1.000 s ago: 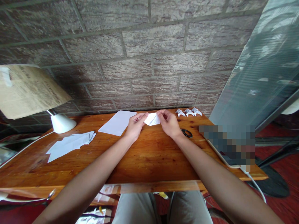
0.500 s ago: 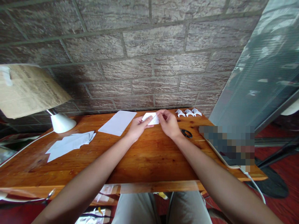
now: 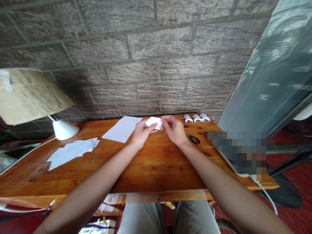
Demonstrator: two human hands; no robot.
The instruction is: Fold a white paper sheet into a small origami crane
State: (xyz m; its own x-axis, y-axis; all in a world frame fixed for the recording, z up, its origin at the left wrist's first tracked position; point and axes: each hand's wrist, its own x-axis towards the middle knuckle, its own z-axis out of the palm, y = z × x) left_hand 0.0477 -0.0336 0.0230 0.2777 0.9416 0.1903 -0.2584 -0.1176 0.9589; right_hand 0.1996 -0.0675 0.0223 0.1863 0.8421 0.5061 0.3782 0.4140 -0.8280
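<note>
A grey-brown wall of rough rectangular blocks fills 12 o'clock, with a translucent, ribbed, greenish-grey panel slanting at 2. Below the wall spreads a glossy orange-brown wooden desk; red flooring shows at 4, a white-based, newsprint-shaded lamp at 9.

- I have the bare left forearm stretched forward and slanting inward.
- I see the bare right forearm slant in from the opposite side.
- My bare-handed left grip is clamped, thumb on top and pointing right.
- My bare-handed right grip pinches, fingers curled.
- My two grips sit near each other.
</note>
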